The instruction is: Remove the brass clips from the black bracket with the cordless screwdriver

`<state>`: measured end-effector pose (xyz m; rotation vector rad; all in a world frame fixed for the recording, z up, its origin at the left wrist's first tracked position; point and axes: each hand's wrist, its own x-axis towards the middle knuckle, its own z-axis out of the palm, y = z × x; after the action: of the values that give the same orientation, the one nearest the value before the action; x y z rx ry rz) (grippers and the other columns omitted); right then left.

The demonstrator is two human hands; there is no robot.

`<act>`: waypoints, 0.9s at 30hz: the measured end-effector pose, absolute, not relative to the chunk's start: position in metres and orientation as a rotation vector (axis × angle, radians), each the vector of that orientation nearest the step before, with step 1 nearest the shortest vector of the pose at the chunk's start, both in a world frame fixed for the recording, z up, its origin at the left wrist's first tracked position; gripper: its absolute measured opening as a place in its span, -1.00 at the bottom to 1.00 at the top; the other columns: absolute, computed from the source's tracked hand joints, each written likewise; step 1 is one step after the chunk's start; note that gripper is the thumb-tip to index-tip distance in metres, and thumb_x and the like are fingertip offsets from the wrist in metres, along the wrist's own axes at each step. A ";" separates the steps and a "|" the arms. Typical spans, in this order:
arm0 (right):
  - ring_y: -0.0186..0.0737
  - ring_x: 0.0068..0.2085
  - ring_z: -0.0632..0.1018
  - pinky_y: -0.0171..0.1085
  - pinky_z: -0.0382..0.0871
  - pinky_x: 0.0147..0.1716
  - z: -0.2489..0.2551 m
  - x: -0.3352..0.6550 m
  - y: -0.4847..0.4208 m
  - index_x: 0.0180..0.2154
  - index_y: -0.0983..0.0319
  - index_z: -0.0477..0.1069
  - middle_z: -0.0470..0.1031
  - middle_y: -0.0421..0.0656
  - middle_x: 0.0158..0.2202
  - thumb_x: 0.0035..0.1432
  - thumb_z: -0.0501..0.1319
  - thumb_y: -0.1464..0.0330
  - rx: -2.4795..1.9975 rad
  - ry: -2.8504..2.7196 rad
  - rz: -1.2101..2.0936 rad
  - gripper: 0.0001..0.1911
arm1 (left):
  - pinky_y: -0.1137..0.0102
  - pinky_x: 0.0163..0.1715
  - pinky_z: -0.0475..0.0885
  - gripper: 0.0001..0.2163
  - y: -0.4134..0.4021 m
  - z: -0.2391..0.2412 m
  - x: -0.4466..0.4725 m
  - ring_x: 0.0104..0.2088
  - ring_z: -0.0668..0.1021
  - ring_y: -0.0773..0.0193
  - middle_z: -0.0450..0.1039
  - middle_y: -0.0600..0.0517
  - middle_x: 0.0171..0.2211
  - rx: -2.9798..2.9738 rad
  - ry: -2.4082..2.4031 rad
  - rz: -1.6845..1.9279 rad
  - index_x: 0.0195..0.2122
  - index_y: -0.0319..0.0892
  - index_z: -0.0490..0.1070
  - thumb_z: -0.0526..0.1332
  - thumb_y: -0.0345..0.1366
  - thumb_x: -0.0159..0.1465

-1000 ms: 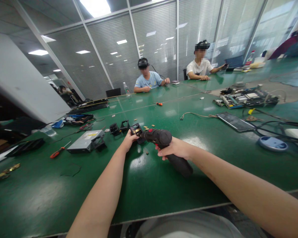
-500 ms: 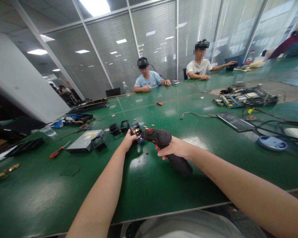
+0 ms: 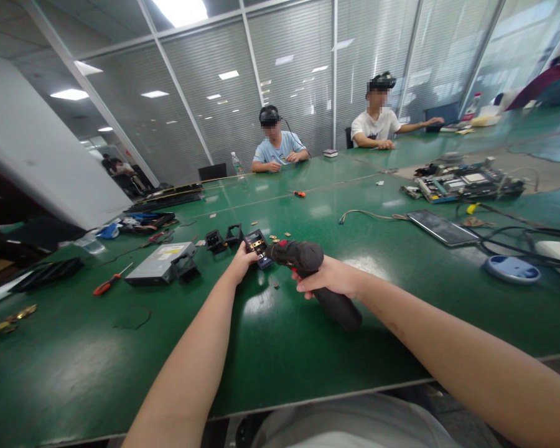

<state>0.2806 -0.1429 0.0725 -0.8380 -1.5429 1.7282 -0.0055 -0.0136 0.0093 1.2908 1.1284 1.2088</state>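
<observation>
My right hand (image 3: pixel 324 278) is wrapped round the handle of a black and red cordless drill (image 3: pixel 301 254), held sideways with its nose to the left. With my left hand (image 3: pixel 242 261) I grip a small dark plastic housing (image 3: pixel 256 241) that has brass-coloured strips inside. The drill's nose meets the housing's right side; its tip is too small to make out. Just behind the housing lie several small brass pieces (image 3: pixel 274 238). One more small piece (image 3: pixel 275 285) lies in front of it. Left of the housing stand two black plastic frames (image 3: pixel 215 241).
A silver disc drive (image 3: pixel 161 264), with a black frame on its corner, and an orange screwdriver (image 3: pixel 106 286) lie to the left. On the right are a phone (image 3: pixel 441 227), a blue round dish (image 3: pixel 512 269), cables and circuit boards (image 3: pixel 464 180). Two people sit across the green table (image 3: pixel 378 342).
My hands, the drill and the housing hold nearly the same position. Across the table, the person in light blue has drawn one hand in towards the other.
</observation>
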 end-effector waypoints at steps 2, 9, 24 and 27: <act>-0.28 -0.49 0.55 -0.29 0.39 -0.50 0.072 0.280 -0.143 -0.30 0.26 0.46 0.48 -0.21 -0.34 -0.22 0.45 0.41 -0.836 -1.540 1.730 -0.65 | 0.16 -0.03 0.48 -0.37 -0.013 0.009 -0.006 -0.15 0.58 0.10 0.54 0.02 -0.15 1.301 1.134 1.213 0.04 -0.15 0.35 0.34 -0.39 -0.15; -0.28 -0.50 0.55 -0.31 0.37 -0.52 0.073 0.280 -0.143 -0.33 0.26 0.46 0.49 -0.21 -0.34 -0.21 0.45 0.42 -0.843 -1.547 1.727 -0.67 | 0.24 -0.14 0.47 -0.38 -0.013 0.009 -0.006 -0.17 0.57 0.12 0.54 0.03 -0.17 1.307 1.125 1.213 0.02 -0.14 0.36 0.33 -0.40 -0.16; -0.28 -0.51 0.56 -0.29 0.40 -0.51 0.073 0.280 -0.142 -0.30 0.26 0.47 0.49 -0.21 -0.33 -0.21 0.45 0.41 -0.829 -1.556 1.724 -0.66 | 0.27 -0.17 0.47 -0.39 -0.015 0.011 -0.005 -0.19 0.57 0.14 0.53 0.04 -0.19 1.288 1.130 1.208 0.00 -0.14 0.34 0.34 -0.40 -0.16; -0.27 -0.50 0.56 -0.29 0.40 -0.50 0.073 0.280 -0.142 -0.30 0.26 0.46 0.49 -0.21 -0.35 -0.20 0.45 0.41 -0.823 -1.561 1.723 -0.67 | 0.29 -0.18 0.47 -0.39 -0.016 0.012 -0.005 -0.19 0.56 0.15 0.53 0.04 -0.20 1.283 1.137 1.216 0.00 -0.14 0.34 0.33 -0.40 -0.17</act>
<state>0.2803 -0.1424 0.0728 -0.8233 -1.5608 1.7233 -0.0047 -0.0157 0.0117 1.2827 1.1366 1.2156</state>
